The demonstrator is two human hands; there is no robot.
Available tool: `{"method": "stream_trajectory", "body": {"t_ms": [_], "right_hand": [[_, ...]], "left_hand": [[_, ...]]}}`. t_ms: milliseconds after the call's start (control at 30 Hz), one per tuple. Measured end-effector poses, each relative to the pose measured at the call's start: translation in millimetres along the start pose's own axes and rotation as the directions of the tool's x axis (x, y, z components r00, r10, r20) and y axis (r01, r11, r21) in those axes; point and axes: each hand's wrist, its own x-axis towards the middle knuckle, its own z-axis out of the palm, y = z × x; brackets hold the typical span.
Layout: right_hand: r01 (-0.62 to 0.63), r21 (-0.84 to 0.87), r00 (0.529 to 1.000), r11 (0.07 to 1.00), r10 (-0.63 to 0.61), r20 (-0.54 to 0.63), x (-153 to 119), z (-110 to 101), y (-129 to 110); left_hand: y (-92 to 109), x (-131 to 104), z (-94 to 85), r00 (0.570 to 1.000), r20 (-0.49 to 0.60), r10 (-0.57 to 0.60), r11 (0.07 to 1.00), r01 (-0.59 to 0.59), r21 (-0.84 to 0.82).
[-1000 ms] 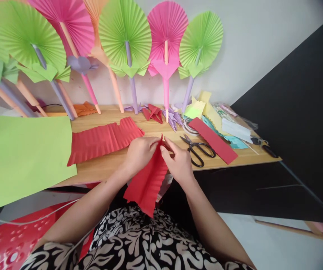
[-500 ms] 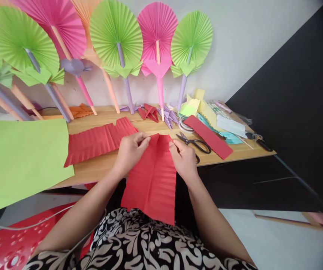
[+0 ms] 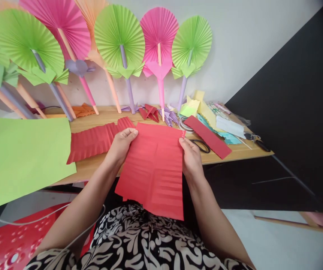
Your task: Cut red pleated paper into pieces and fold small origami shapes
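A creased red sheet of paper (image 3: 156, 168) is stretched between my hands, hanging over the table's front edge toward my lap. My left hand (image 3: 122, 144) pinches its upper left corner between thumb and fingers. At the upper right corner, my right hand (image 3: 192, 155) grips the sheet the same way. A second red pleated paper (image 3: 92, 141) lies on the table just beyond my left hand. Behind my right hand are the scissors (image 3: 202, 145), mostly hidden with one black handle loop showing, and beside them a folded red paper strip (image 3: 208, 137).
A large light-green sheet (image 3: 26, 161) overhangs the wooden table (image 3: 94, 172) at left. Several pleated paper fans (image 3: 119, 35) lean on the wall. Paper scraps (image 3: 195, 105) and a tape roll (image 3: 184, 123) lie at the back right. A red stool (image 3: 29, 236) stands below left.
My hands have moved apart, and the red sheet, bunched along its top edge before, is now spread flatter and wider. My right hand now covers most of the scissors.
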Motion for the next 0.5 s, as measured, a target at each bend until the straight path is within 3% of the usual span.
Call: {"method": "stream_trajectory", "body": {"t_ms": [100, 167, 200, 267, 333, 367, 433, 500], "right_hand": [[0.018, 0.033, 1.000, 0.999, -0.018, 0.009, 1, 0, 4], [0.028, 0.019, 1.000, 0.999, -0.028, 0.012, 3, 0, 7], [0.031, 0.000, 0.999, 1.000, -0.031, 0.008, 5, -1, 9], [0.039, -0.052, 0.999, 0.998, -0.040, -0.017, 11, -4, 15], [0.050, -0.110, 0.997, 0.993, -0.056, -0.055, 18, -6, 22], [0.056, -0.136, 0.995, 0.989, -0.066, -0.072, 22, -6, 26], [0.064, -0.161, 0.993, 0.985, -0.079, -0.092, 27, -6, 33], [0.065, -0.154, 0.991, 0.986, -0.082, -0.104, 30, -3, 39]], "left_hand": [[-6, 2, -3.5, 0.999, 0.034, -0.022, 0.998, 0.025, -0.064], [-6, 4, -6.3, 0.999, 0.036, -0.018, 1.000, 0.019, -0.016], [-5, 3, -7.6, 1.000, 0.013, 0.013, 0.999, -0.014, 0.038], [0, -1, -9.0, 0.980, -0.068, 0.188, 0.958, -0.168, 0.231], [6, -11, -7.3, 0.896, -0.081, 0.437, 0.793, -0.342, 0.505], [7, -17, -4.6, 0.851, -0.028, 0.525, 0.674, -0.395, 0.624], [2, -33, 4.8, 0.822, 0.159, 0.547, 0.477, -0.462, 0.748], [-14, -50, 17.8, 0.808, 0.387, 0.444, 0.348, -0.554, 0.757]]}}
